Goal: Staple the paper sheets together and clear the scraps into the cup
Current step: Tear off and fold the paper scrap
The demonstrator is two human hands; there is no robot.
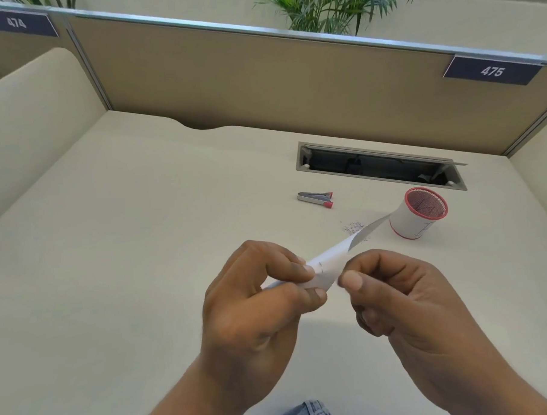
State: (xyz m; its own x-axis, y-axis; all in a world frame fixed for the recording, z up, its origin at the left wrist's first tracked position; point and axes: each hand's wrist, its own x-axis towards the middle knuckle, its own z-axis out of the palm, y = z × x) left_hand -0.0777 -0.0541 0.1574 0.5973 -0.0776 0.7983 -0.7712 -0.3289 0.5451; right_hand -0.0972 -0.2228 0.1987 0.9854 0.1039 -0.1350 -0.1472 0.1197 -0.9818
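Observation:
Small white paper sheets (pixel 329 261) are held in the air above the desk, curling up toward the right. My left hand (pixel 257 305) pinches their near end between thumb and fingers. My right hand (pixel 408 308) pinches the sheets' right edge with thumb and forefinger. A staple mark shows on the paper near my left thumb. Farther back on the desk lies a silver stapler with red ends (pixel 315 199). To its right stands a white cup with a red rim (pixel 418 213). A small pile of tiny scraps (pixel 354 227) lies on the desk just left of the cup.
The cream desk (pixel 141 228) is closed in by beige partition walls. An open cable slot (pixel 380 166) is set in the desk behind the cup. Blue jeans show at the near desk edge.

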